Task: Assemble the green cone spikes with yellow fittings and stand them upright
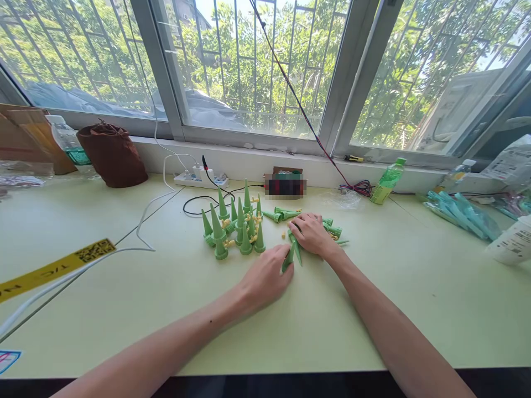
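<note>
While grasping one green plastic watering spike (289, 259) between the thumb and fingers of the left hand (267, 271), just right of and slightly in front of the cluster of upright watering spikes (240, 231), resting the right hand (311, 233) palm down farther right of that cluster, on a scatter of loose watering spikes (337, 231). Cannot tell whether grasping any piece with the right fingers, hidden in part by the hand itself. Right of the cluster, also seen: a slanting spike (296, 249), pointing its tip nearward, and a small yellow fitting (283, 235). Within the cluster, fixed to some spikes, yellow valves (229, 243). Behind the cluster, on the same pale surface (435, 276), a white power strip (191, 180); well to its left and behind, a brown drawstring bag (112, 156); well to its right and behind, a green-labelled bottle (386, 182).
</note>
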{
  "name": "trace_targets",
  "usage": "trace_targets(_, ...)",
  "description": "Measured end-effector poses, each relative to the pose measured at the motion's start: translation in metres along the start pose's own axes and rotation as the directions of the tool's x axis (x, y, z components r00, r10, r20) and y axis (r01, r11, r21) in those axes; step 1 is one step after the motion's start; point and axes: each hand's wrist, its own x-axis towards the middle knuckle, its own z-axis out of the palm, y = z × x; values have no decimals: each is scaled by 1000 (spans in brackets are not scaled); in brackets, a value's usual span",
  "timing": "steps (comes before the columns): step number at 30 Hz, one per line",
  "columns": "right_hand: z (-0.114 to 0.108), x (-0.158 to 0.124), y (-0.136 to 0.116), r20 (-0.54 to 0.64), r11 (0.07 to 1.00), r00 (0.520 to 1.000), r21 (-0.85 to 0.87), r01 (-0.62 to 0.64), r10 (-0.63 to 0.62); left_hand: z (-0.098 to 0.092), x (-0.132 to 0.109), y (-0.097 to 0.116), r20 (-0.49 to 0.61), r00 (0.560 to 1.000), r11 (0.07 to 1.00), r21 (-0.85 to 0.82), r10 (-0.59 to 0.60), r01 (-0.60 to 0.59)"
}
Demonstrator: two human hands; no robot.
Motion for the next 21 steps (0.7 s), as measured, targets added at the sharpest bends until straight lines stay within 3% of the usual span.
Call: trace_targets(21, 8, 4, 1, 17, 998, 998, -6, -68, 68, 1, 0, 1, 31, 999, 1000, -17, 26, -25)
